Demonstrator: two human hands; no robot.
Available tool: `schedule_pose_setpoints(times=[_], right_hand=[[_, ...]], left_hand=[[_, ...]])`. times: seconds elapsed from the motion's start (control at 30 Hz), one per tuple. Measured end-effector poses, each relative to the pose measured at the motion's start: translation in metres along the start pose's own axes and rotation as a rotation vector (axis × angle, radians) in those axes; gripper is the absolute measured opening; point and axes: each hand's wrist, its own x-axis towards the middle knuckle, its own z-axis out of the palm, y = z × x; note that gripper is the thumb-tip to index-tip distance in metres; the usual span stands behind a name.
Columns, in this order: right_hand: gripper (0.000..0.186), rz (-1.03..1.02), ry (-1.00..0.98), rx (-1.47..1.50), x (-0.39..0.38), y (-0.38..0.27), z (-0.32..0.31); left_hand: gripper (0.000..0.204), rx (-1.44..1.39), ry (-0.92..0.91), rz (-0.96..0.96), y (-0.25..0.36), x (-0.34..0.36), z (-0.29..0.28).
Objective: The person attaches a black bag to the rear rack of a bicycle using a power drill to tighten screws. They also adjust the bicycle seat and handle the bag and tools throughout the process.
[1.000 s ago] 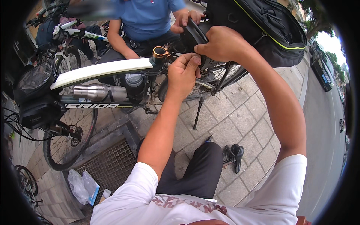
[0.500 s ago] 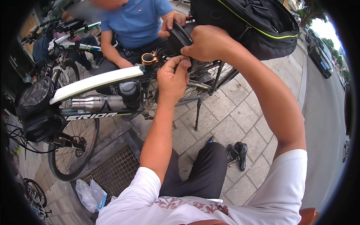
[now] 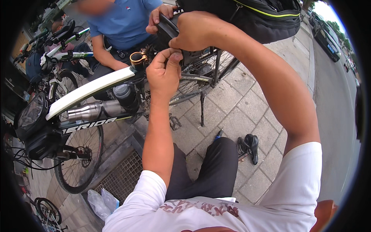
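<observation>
A: In the head view, where is the black part [image 3: 166,30]?
B: At the top, above the bike [image 3: 83,127]'s rear wheel, just right of the gold clamp [image 3: 137,57].

A: What is the right hand [image 3: 199,31] doing?
B: Its fingers curl over the part's right side, gripping it. The thumb points down toward the other hand.

A: And the left hand [image 3: 164,73]?
B: It's just below. Thumb and forefinger are pressed together by the part's lower end; I can't tell what sits between the tips.

A: Anyone else on it?
B: A person in a blue shirt [image 3: 125,25] sits across the bike, one hand [image 3: 155,18] on the part's upper left.

A: What's on the bike?
B: A white top tube [image 3: 91,89], a steel bottle [image 3: 94,110] beneath it, and a large black bag [image 3: 262,23] at the rear. The kickstand [image 3: 202,110] is down.

A: On the ground?
B: A black saddle [image 3: 252,147] lies on the paving [image 3: 216,104], right of the wearer's knee. At lower left, clear plastic [image 3: 101,202] lies beside a grate [image 3: 123,170].
</observation>
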Motion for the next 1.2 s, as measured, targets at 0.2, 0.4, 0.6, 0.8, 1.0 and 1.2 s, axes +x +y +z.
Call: schedule_pose_setpoints(times=[0.2,0.4,0.6,0.8,1.0,1.2], right_hand=[[0.035,-0.315,-0.205,0.108,0.058,0.025,0.044],[0.036,-0.259,-0.145,0.074,0.029,0.026,0.023],[0.040,0.140,-0.215,-0.036,-0.001,-0.016,-0.008],[0.048,0.095,-0.065,0.005,0.002,-0.008,-0.003],[0.047,0.135,-0.073,-0.008,0.002,-0.006,0.001],[0.046,0.132,-0.038,-0.017,0.000,-0.006,0.003]], left_hand=[[0.025,0.098,0.021,0.054,0.004,-0.002,-0.003],[0.026,0.050,0.051,-0.031,0.003,-0.002,0.001],[0.021,0.062,-0.018,-0.002,0.007,-0.002,0.001],[0.026,0.019,0.024,0.012,0.003,-0.002,0.008],[0.030,0.008,0.079,-0.036,-0.004,-0.005,0.012],[0.035,-0.025,0.109,-0.053,-0.007,-0.009,0.015]])
